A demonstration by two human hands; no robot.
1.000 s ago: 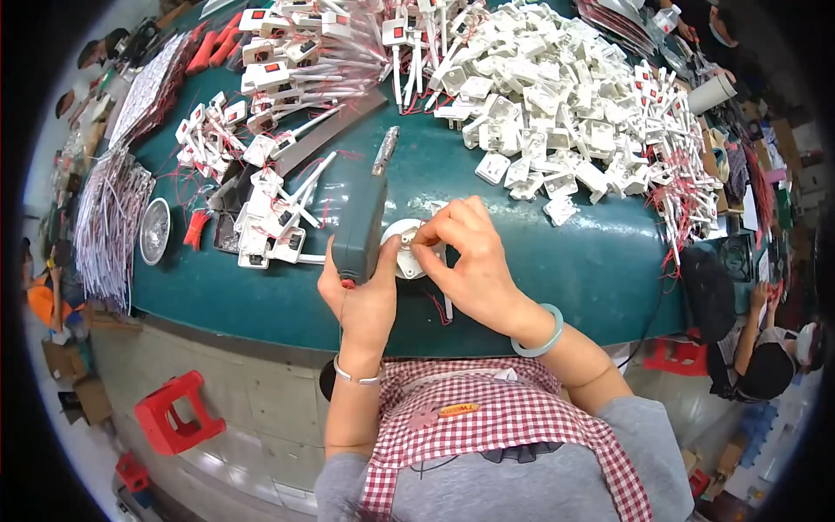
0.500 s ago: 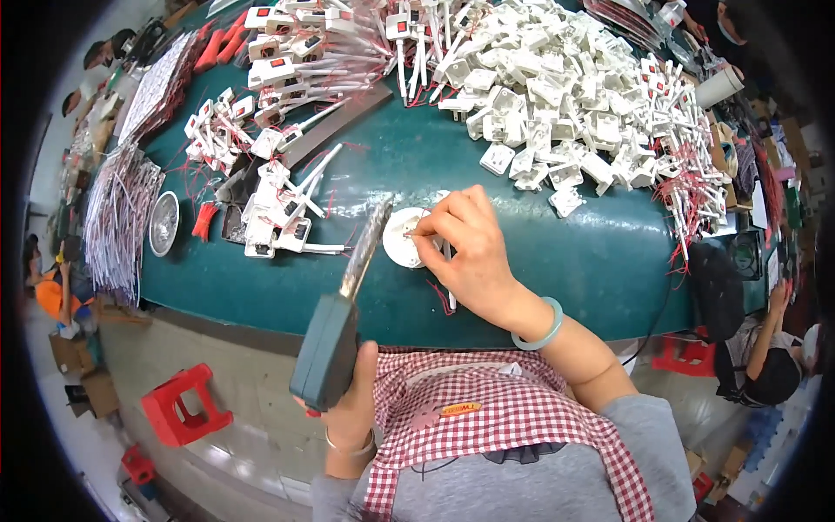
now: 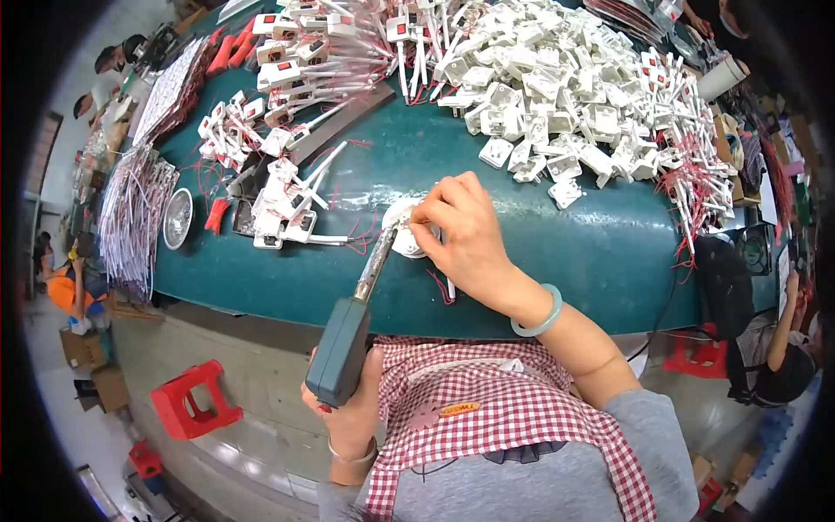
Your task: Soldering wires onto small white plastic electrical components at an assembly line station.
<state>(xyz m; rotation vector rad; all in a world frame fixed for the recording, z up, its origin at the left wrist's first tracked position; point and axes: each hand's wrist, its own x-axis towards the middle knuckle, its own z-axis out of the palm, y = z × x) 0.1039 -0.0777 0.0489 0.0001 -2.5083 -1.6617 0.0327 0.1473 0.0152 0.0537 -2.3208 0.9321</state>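
Note:
My left hand is wrapped round a dark green gun-shaped power tool with a long silvery barrel; its exact kind I cannot make out. The barrel's tip meets a white round piece on the table. Over the right side of that piece, my right hand is closed in a pinch, thumb and forefinger near the barrel tip. What the fingers hold is too small and hidden to name. A white cable with thin red wires lies partly under my right hand.
White plastic housings are heaped at the back. Switch boxes with white cables lie to the left, near a metal bowl. More wired cables line the right. A red stool stands on the floor; other people work at both sides.
My left hand has moved the tool slightly up and right, bringing its barrel tip onto the white round piece. My right hand stays pinched there, shifted only a little.

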